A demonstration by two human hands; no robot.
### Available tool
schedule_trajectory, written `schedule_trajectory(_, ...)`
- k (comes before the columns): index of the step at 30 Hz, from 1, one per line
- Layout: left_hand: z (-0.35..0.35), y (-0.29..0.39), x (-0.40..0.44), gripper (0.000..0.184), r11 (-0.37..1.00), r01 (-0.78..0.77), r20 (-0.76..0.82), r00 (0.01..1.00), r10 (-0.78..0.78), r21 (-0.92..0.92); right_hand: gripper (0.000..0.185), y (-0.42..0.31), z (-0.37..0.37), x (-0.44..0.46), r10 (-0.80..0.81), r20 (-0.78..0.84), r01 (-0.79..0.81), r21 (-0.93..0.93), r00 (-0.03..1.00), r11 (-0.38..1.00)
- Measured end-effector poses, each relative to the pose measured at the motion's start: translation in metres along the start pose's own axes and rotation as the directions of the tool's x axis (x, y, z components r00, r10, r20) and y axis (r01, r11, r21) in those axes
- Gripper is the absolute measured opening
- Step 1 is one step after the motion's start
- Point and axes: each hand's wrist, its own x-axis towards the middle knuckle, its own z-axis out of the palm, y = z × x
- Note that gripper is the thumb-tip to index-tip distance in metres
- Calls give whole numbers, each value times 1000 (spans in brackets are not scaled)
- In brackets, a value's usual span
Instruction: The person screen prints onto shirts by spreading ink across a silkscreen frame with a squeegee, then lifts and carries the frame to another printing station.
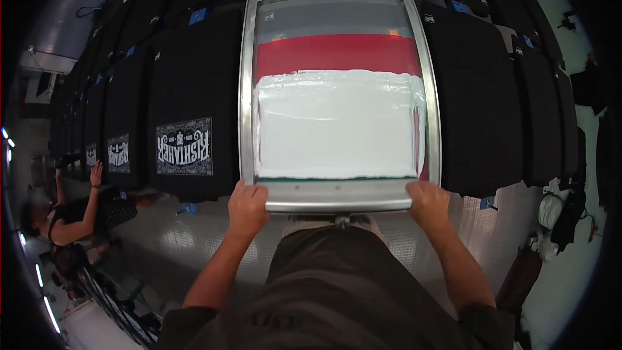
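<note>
A metal screen-printing frame [247, 91] lies in front of me, over the row of black fabric. Thick white ink [337, 126] covers the near half of its mesh, with a red band [337, 54] beyond it. Along the near end runs a silver bar [338, 202], edged on its far side by a thin dark green strip. My left hand [248, 207] is closed around the near left corner of the frame. At the near right corner, my right hand [429, 206] grips it the same way. Both thumbs and knuckles show; the undersides of the fingers are hidden.
Black fabric panels [194, 78] flank the frame, several on the left bearing a white print [184, 147]. Blue clips [197, 15] sit among them. At far left another person [71, 223] has raised hands near the panels. Plastic wrapping [551, 210] hangs at right.
</note>
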Motion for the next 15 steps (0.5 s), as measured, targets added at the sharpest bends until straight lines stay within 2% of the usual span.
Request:
schedule_trajectory(2,26,-28,33,19,993,31,40,999,-36,110,12,33,30,36,-8,-46,4,-93,999,996)
schedule_trajectory(3,37,-41,65,18,998,-4,-58,998,8,66,12,41,28,71,-11,-35,8,-94,999,996)
schedule_trajectory(4,47,-58,97,16,993,-24,-11,1000,25,119,13,51,28,103,15,-17,-17,-99,1000,995)
schedule_trajectory(6,39,-71,167,12,991,16,60,998,-24,135,14,61,13,166,123,130,-106,-134,984,985)
schedule_trajectory(7,18,-66,193,19,987,59,213,973,-91,152,22,59,-1,186,137,225,-99,-173,965,980)
schedule_trajectory(8,7,-62,192,19,986,54,207,974,-86,156,22,57,-7,182,138,218,-101,-173,966,980)
schedule_trajectory(10,-12,-54,183,26,985,89,330,934,-135,150,29,58,-16,174,115,301,-70,-157,947,985)
schedule_trajectory(12,-33,-35,129,18,979,64,389,911,-136,192,32,38,-29,122,123,403,-59,-168,907,984)
schedule_trajectory(13,-42,-23,95,12,992,114,386,914,-124,50,27,28,-30,84,87,338,-66,-74,937,995)
schedule_trajectory(14,-35,-15,56,11,990,138,340,932,-124,-19,28,20,-22,49,129,389,-101,-92,912,991)
schedule_trajectory(15,-33,-2,26,13,990,138,342,932,-124,-17,25,16,-10,8,59,269,-61,-1,961,998)
